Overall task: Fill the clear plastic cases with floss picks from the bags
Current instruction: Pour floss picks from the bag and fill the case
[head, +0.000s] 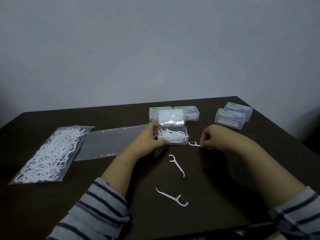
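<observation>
Dark tabletop (225, 187) is carrying an open case (173, 135) — left hand (150, 137) is gripping its end, likely steadying it, while right hand (210, 135) is pinching a stray pick (194, 144) beside it — two more picks are lying nearer.

A dark brown wooden table (52, 205) fills the lower half of the view, its far edge running from the left side up to a back corner at the upper right. Behind it stands a plain pale grey-blue wall (155, 49), bare but for a few tiny dark specks left of centre. At the far right, past the table's edge, lies a dark shadowed strip too dim to make out
</observation>
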